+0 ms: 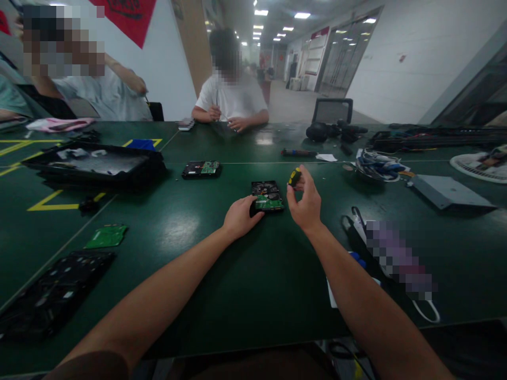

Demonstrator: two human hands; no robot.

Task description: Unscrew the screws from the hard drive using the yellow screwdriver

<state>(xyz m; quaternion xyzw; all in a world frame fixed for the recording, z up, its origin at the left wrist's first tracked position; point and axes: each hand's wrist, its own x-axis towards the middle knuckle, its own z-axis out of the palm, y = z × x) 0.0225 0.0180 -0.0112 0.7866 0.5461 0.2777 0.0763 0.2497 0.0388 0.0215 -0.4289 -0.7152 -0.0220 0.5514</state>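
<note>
A hard drive [268, 196] lies circuit-board side up on the green table [245, 274], its green board at the near end. My left hand [240, 216] rests against the drive's near left corner, fingers curled onto its edge. My right hand [304, 202] hovers just right of the drive, closed around a small screwdriver with a yellow and black handle [294, 176] held upright.
A second hard drive [201, 169] lies further back. A black tray [95, 164] sits at the left, a loose green circuit board [106, 236] and black parts [51, 295] nearer. Cables [376, 164], a grey metal plate [447, 191] and tools lie right. Two people sit across the table.
</note>
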